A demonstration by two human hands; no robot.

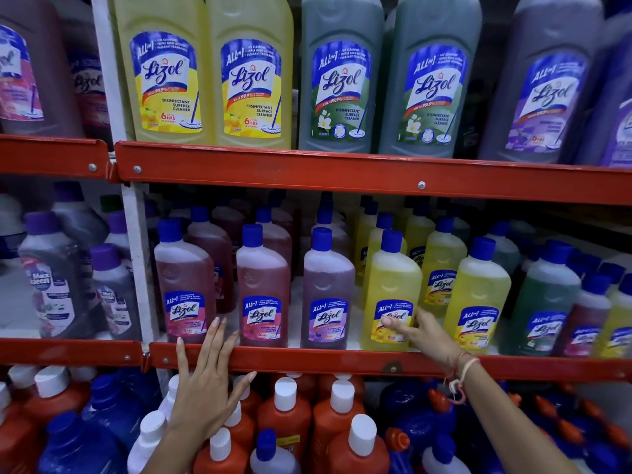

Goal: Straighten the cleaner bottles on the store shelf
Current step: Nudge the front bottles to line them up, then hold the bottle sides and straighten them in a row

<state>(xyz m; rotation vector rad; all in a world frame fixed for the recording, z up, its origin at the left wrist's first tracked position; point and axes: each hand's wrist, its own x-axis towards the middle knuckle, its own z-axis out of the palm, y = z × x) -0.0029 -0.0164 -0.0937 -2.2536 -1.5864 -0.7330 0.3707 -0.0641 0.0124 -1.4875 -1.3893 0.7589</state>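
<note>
The middle shelf holds rows of blue-capped Lizol cleaner bottles: pink ones [184, 285], a purple one [326, 289], yellow ones and a green one [543, 302]. My right hand [422, 331] grips the lower right side of the front yellow bottle [391, 285], thumb across its label. My left hand [208, 381] lies flat and open against the red shelf edge [307, 360], fingertips reaching up between the first two pink bottles. It holds nothing.
Large yellow bottles [205, 73], green ones and purple ones stand on the upper shelf behind a red rail [342, 169]. Orange bottles with white caps [287, 415] and blue bottles crowd the bottom shelf. A white upright post [136, 254] separates the left bay.
</note>
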